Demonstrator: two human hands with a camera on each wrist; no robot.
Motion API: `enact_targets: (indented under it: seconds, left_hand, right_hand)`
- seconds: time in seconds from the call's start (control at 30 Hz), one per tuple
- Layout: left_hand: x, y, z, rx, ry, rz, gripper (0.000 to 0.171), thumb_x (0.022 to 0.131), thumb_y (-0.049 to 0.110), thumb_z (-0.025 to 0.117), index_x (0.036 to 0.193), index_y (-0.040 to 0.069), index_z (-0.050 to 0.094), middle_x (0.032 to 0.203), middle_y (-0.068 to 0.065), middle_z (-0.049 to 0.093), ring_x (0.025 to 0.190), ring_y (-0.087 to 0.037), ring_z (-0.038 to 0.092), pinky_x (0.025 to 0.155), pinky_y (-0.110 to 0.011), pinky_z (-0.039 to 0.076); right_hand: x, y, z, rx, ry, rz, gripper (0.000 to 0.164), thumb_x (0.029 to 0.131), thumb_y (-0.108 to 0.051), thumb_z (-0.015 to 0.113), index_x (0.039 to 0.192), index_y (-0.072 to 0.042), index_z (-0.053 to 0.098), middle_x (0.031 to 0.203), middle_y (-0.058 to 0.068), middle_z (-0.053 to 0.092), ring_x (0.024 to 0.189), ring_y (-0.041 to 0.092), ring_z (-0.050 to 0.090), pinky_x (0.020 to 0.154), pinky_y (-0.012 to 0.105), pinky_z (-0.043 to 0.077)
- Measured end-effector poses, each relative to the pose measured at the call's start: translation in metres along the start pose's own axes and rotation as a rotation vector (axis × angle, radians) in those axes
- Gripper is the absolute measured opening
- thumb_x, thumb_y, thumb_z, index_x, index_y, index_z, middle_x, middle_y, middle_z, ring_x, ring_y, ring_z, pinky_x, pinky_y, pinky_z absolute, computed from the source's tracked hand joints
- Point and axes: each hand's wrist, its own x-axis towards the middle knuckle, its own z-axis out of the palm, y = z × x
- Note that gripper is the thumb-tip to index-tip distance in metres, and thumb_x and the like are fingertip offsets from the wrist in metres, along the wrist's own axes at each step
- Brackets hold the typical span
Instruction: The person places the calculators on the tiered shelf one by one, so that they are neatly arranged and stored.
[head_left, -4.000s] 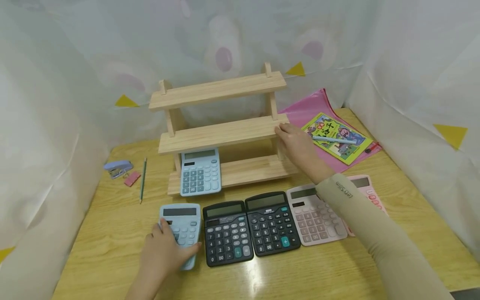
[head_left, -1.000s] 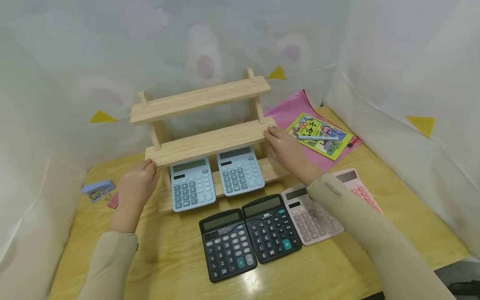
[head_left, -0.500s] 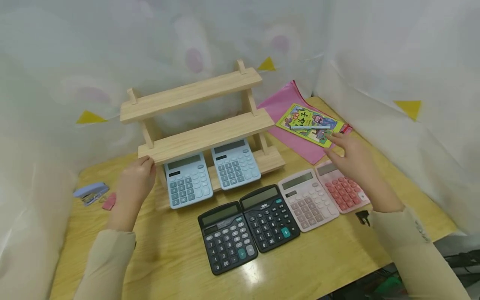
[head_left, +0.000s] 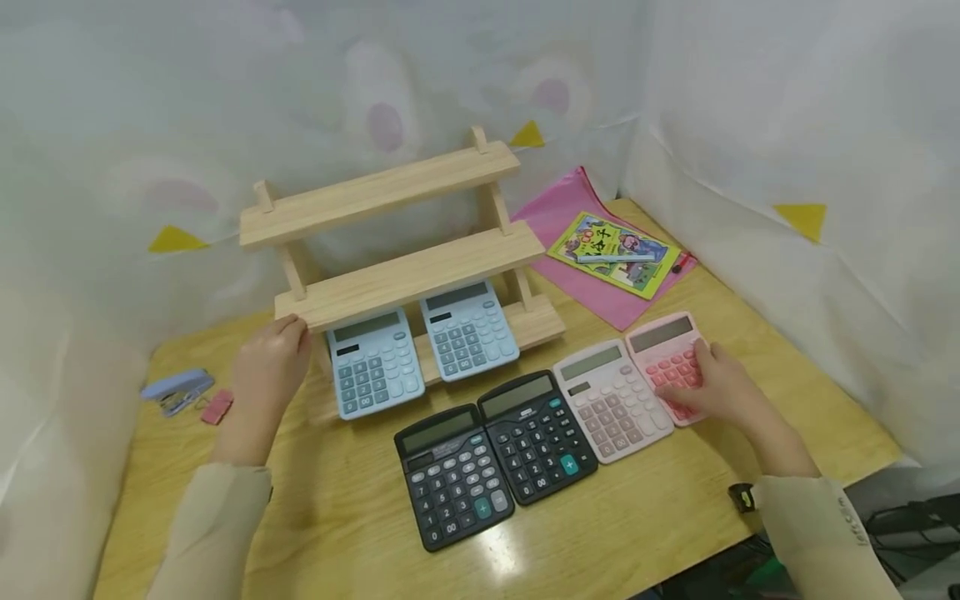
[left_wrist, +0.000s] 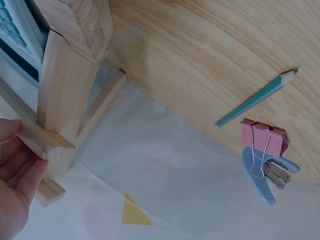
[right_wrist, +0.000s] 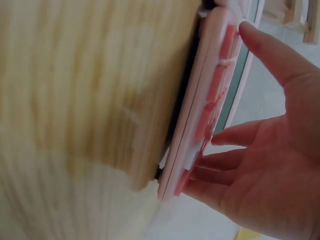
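My left hand [head_left: 272, 367] grips the left end of the middle board of a three-tier wooden shelf [head_left: 408, 279]; the left wrist view shows the thumb and fingers on either side of that board. Two light blue calculators [head_left: 377, 367] lean side by side on the bottom tier. My right hand [head_left: 723, 387] is spread over a pink calculator with red keys [head_left: 660, 335], fingertips at its keys and thumb near its left side. Left of that lie a pale pink calculator [head_left: 615, 404] and two black calculators [head_left: 455, 479], in a row on the table.
Behind the row, a pink zip pouch [head_left: 558, 204] bears a yellow comic booklet [head_left: 637, 282] and a light blue pen [head_left: 617, 258]. Left of the shelf are a blue stapler [head_left: 178, 385], a pink binder clip [head_left: 217, 407] and a green pencil [left_wrist: 257, 100].
The second blue calculator has gone from the table to the shelf's bottom tier. My left hand moved to the shelf's left end; my right hand left its right end and came down onto the pink calculator.
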Motion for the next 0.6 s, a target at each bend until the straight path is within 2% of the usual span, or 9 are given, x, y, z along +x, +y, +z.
enact_targets:
  seconds: [0.33, 0.43, 0.53, 0.6]
  left_hand:
    - [0.0035, 0.0006, 0.0023, 0.034, -0.007, 0.015, 0.014, 0.081, 0.005, 0.066, 0.089, -0.006, 0.068, 0.092, -0.020, 0.070, 0.082, -0.035, 0.066, 0.071, -0.045, 0.055]
    - [0.0019, -0.0011, 0.0024, 0.040, -0.011, 0.013, 0.014, 0.081, 0.005, 0.066, 0.089, -0.007, 0.068, 0.093, -0.020, 0.070, 0.083, -0.035, 0.067, 0.071, -0.045, 0.055]
    - [0.0014, -0.0012, 0.0027, 0.035, -0.010, 0.009, 0.015, 0.081, 0.005, 0.066, 0.089, -0.007, 0.069, 0.094, -0.021, 0.070, 0.084, -0.035, 0.067, 0.072, -0.045, 0.055]
    - [0.0011, -0.0010, 0.0021, 0.033, -0.005, 0.009, 0.014, 0.081, 0.004, 0.067, 0.089, -0.007, 0.069, 0.093, -0.021, 0.070, 0.084, -0.035, 0.067, 0.072, -0.045, 0.055]
  right_hand:
    - [0.0059, 0.0036, -0.0065, -0.081, -0.037, 0.026, 0.120, 0.073, -0.064, 0.063, 0.136, 0.023, 0.009, 0.128, 0.052, 0.022, 0.110, 0.063, 0.036, 0.093, 0.069, 0.034]
    - [0.0071, 0.0039, -0.0074, -0.102, -0.048, 0.018, 0.125, 0.069, -0.066, 0.065, 0.134, 0.024, 0.009, 0.119, 0.050, 0.028, 0.099, 0.057, 0.044, 0.085, 0.066, 0.039]
    - [0.0086, 0.0061, -0.0056, -0.107, -0.063, 0.018, 0.131, 0.064, -0.068, 0.067, 0.134, 0.024, 0.006, 0.113, 0.045, 0.031, 0.091, 0.048, 0.046, 0.081, 0.063, 0.043]
    - [0.0106, 0.0077, -0.0042, -0.129, -0.061, 0.023, 0.134, 0.062, -0.070, 0.067, 0.134, 0.025, 0.005, 0.112, 0.046, 0.032, 0.091, 0.049, 0.046, 0.081, 0.063, 0.043]
